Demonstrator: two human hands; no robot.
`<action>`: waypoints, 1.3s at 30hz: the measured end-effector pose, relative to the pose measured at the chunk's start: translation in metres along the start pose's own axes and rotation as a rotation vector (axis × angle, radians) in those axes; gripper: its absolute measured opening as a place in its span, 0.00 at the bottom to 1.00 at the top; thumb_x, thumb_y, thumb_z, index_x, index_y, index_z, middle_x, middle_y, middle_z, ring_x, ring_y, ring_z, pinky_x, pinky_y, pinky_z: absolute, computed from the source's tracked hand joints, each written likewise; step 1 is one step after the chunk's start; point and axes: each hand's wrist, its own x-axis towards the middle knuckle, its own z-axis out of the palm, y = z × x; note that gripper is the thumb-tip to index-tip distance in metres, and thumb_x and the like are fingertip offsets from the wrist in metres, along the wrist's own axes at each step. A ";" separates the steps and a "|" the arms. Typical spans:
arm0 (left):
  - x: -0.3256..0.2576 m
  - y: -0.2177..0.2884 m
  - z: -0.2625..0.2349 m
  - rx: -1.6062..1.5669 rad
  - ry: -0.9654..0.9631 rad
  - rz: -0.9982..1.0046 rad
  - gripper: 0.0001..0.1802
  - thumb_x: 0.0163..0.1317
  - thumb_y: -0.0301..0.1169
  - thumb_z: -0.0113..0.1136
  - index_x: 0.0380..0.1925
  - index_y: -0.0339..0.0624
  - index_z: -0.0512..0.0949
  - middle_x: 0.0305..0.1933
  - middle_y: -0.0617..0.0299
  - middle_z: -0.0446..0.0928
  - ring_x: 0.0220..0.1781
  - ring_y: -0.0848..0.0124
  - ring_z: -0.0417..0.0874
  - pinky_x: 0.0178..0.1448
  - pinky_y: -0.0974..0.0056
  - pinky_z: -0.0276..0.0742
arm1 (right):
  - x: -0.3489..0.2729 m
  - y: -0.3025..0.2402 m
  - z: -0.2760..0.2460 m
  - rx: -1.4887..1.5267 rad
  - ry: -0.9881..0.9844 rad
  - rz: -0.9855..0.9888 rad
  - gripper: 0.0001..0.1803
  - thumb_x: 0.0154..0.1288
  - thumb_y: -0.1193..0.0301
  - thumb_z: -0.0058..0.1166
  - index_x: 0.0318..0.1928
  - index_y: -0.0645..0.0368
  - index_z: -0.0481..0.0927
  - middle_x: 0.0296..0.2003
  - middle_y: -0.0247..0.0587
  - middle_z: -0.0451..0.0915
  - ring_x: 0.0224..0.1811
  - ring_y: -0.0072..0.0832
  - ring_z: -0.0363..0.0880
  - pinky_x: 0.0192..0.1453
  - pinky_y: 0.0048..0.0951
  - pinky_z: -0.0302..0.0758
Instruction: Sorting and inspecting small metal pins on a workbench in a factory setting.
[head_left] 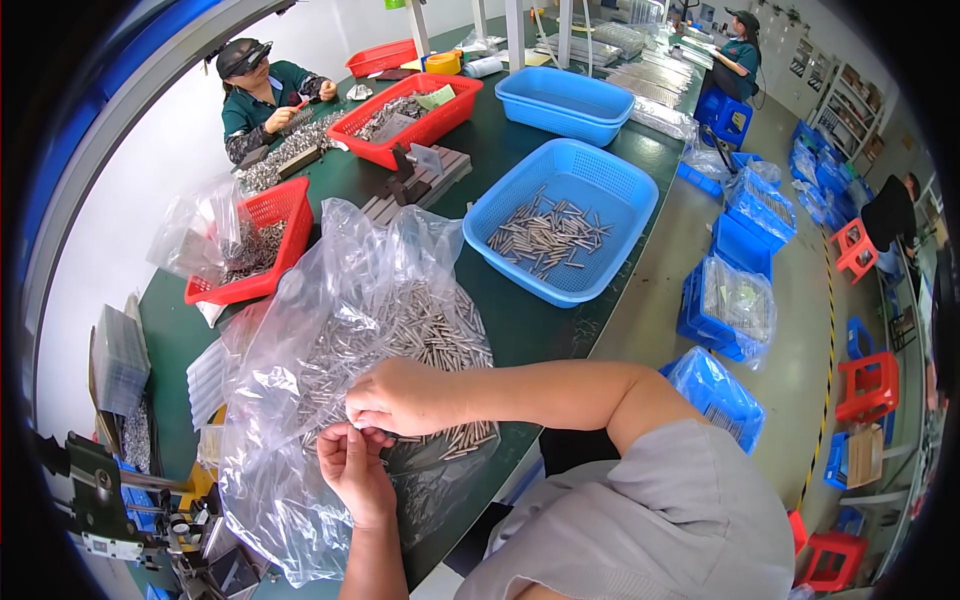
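My left hand (358, 475) and my right hand (405, 397) meet over a large clear plastic bag (345, 262), fingertips pinched together. Whatever they hold between them is too small and covered to make out. Beneath and around them, a heap of slim metal pins (435, 325) lies in and on the spread bag. Beyond my right forearm stands a blue perforated basket (622, 195) with a smaller pile of similar metal pins (548, 235) on its bottom.
Red baskets (300, 225) of small metal parts stand beyond the bag, near a metal fixture (425, 180). Stacked blue basins (565, 95) sit farther back. A co-worker (265, 100) handles parts across the green table (545, 340). Blue crates (735, 300) line the floor at right.
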 end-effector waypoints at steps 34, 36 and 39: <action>0.003 -0.001 0.001 -0.056 -0.050 -0.077 0.00 0.63 0.23 0.51 0.34 0.39 0.70 0.28 0.55 0.75 0.26 0.70 0.76 0.32 0.66 0.77 | -0.002 -0.014 -0.098 -0.632 0.735 0.079 0.06 0.51 0.71 0.60 0.26 0.53 0.74 0.20 0.36 0.75 0.23 0.37 0.77 0.25 0.37 0.70; 0.003 -0.001 0.004 -0.058 -0.046 -0.074 0.00 0.63 0.23 0.51 0.33 0.39 0.70 0.29 0.55 0.75 0.26 0.70 0.76 0.32 0.66 0.77 | -0.016 -0.005 -0.116 -0.913 0.847 0.309 0.07 0.50 0.72 0.60 0.26 0.54 0.73 0.20 0.37 0.74 0.24 0.37 0.76 0.27 0.39 0.70; 0.003 -0.002 0.005 -0.021 -0.028 -0.052 0.01 0.63 0.23 0.51 0.34 0.39 0.70 0.29 0.56 0.75 0.26 0.72 0.75 0.32 0.68 0.76 | -0.018 0.001 -0.118 -0.956 0.834 0.170 0.08 0.48 0.71 0.61 0.24 0.54 0.73 0.23 0.38 0.74 0.28 0.39 0.75 0.32 0.41 0.68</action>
